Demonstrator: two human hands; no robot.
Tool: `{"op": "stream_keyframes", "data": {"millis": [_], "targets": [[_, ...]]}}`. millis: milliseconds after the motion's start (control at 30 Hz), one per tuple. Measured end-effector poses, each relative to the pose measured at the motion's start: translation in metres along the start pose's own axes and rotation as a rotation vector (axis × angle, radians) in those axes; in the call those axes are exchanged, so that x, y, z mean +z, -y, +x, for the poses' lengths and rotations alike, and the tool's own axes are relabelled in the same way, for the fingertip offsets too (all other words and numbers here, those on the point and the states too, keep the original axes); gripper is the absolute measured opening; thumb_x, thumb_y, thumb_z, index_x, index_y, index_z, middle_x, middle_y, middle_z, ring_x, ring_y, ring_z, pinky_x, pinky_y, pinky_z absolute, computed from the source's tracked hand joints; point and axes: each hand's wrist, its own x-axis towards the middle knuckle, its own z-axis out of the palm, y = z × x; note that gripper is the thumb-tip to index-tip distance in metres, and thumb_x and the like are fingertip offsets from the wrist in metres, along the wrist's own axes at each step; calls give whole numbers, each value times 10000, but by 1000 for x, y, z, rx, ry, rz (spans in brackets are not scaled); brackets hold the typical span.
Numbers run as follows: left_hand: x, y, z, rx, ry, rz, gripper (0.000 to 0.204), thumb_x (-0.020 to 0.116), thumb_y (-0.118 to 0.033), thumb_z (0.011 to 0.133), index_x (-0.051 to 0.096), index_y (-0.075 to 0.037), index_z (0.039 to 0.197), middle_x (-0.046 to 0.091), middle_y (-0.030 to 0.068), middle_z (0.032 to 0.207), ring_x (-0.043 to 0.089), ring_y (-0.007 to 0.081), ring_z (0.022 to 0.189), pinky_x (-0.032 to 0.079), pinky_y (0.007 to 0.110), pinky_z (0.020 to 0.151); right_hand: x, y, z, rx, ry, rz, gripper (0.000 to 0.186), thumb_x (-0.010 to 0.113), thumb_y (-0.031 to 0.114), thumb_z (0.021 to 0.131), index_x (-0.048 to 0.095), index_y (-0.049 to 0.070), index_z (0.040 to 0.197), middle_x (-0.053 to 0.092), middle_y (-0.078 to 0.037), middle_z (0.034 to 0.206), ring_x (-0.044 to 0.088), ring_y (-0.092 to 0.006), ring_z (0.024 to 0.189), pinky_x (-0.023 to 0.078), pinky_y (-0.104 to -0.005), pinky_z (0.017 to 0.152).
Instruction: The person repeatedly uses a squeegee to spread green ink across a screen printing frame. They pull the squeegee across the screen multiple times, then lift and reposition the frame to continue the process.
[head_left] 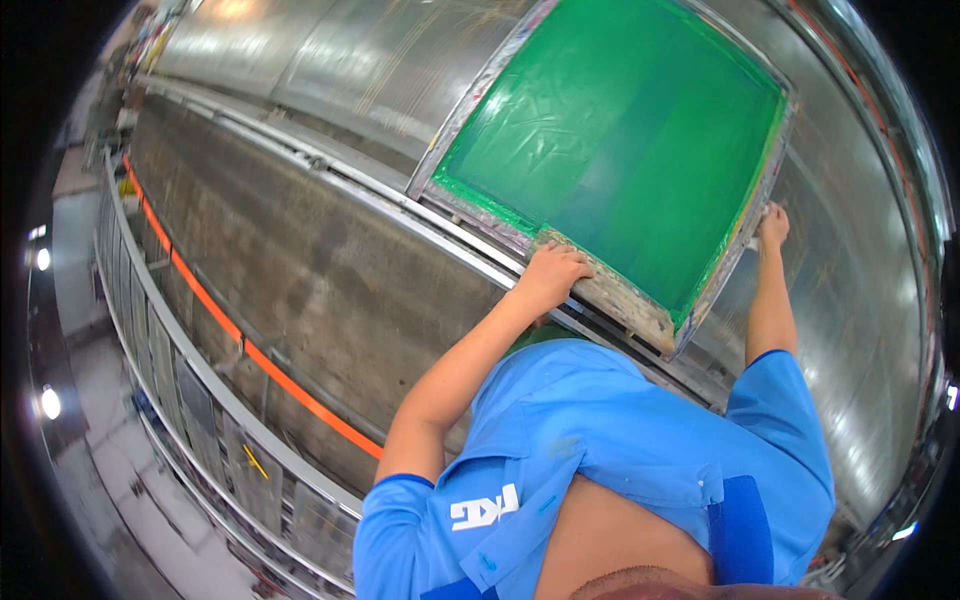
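A screen printing frame (640,308) lies on a long metal table, its worn, paint-stained rim around a glossy green mesh (620,140). My left hand (552,274) grips the near rim, fingers bent over its top and the thumb side toward the right. Beside the right rim, my right hand (773,228) is closed, its fingers bunched close to the edge. A small whitish bit shows at those fingers; what it is, I cannot make out.
The metal table (350,60) stretches away to the far left and right. Along its near side runs a metal rail (400,205). An orange strip (215,310) and a metal railing (190,350) curve along the left, beyond a brown walkway (300,250).
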Motion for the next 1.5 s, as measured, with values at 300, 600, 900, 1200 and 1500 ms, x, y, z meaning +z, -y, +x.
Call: {"op": "stream_keyframes", "data": {"millis": [300,600,900,1200,1500], "targets": [[-11,8,14,-41,117,-9,423,645,-11,707,745,-189,1077,694,14,1147,611,246,1140,449,405,961,-16,25,-30,-126,-140,6,320,584,319,964,740,63,1073,724,-148,1057,671,-287,1003,487,-381,896],[-36,19,9,-3,17,-29,466,630,6,680,737,-174,1096,710,45,1129,608,283,1147,453,452,962,-19,90,-13,7,-126,170,301,599,285,956,753,71,1102,740,-115,990,686,-235,928,503,-336,866],[-172,234,-28,-207,113,52,496,597,33,682,747,-196,1095,733,95,1036,648,304,1056,459,464,910,207,256,-123,-213,-150,251,273,581,240,957,750,64,1079,738,-145,1028,694,-276,948,502,-385,882],[-227,299,-23,-84,89,57,412,634,-27,725,738,-188,1090,724,79,1076,628,302,1082,423,488,958,205,320,-180,-242,-217,177,282,558,233,966,715,31,1082,697,-172,1095,646,-327,1079,485,-438,936],[-236,281,-21,-18,270,82,521,679,-1,701,715,-188,1186,716,81,1165,642,297,1077,465,422,915,226,340,-193,-23,-379,239,186,581,236,945,713,147,1042,716,-175,907,679,-405,879,529,-492,787]]}}
